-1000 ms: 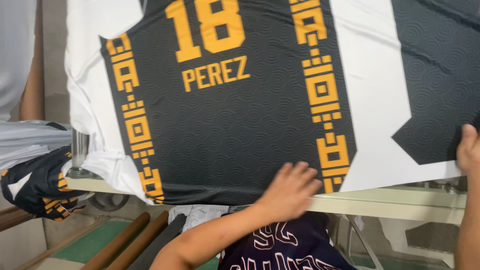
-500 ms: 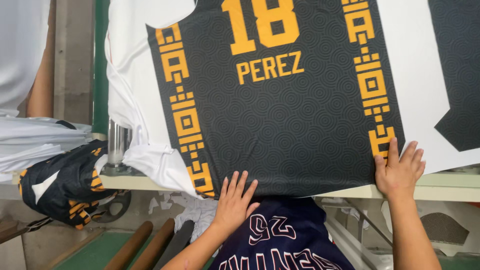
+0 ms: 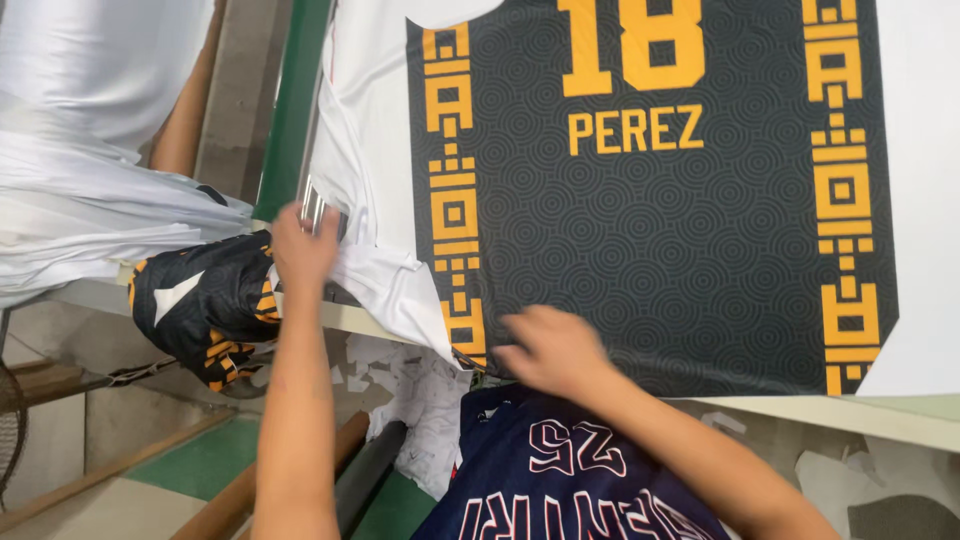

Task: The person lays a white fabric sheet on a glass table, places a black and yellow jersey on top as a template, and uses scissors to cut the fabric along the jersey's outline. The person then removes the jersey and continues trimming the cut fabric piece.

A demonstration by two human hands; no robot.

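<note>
The left hand is reaching up and away from the body to the left edge of the white fabric, its fingers curled over that edge beside a small shiny metal piece; whether it is actually pinching the cloth cannot be told. The right hand is lying blurred, palm down and loosely spread, on the near hem of the dark printed panel, holding nothing. The panel is lying flat on the bench, straight ahead of both hands, its long axis running away from the person; the right hand is the nearer to it, while the left is well off to its side. There is one printed panel with two orange patterned strips, one bundled dark garment hanging just left of the left hand, and one other person's arm at the far left.
</note>
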